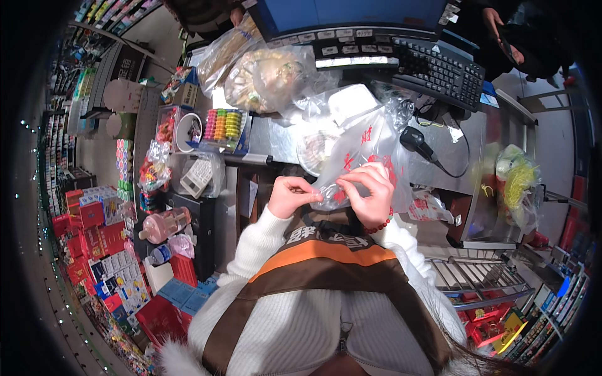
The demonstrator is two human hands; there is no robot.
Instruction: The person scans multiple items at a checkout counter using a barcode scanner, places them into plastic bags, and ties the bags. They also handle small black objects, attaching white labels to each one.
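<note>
A thin translucent plastic bag with red printing (360, 141) hangs over the near edge of a metal counter (277, 134), directly before me. My left hand (295, 193) pinches the bag's near left corner between thumb and fingertips. Close to its right, my right hand (369, 190) has its fingers curled on the same bag, thumb and index finger pinched. Behind the bag lie a white package (352, 101) and a round clear-wrapped item (316, 151), blurred by glare. A black handheld barcode scanner (417, 143) rests right of the bag.
Filled plastic bags (268, 77) stand at the back left, below a monitor (348, 14). A black keyboard (439, 70) sits back right. Colourful rolls (221, 124) and a white cup (189, 132) are on the left. Another person's hands (505, 40) show at top right. A produce bag (517, 185) lies far right.
</note>
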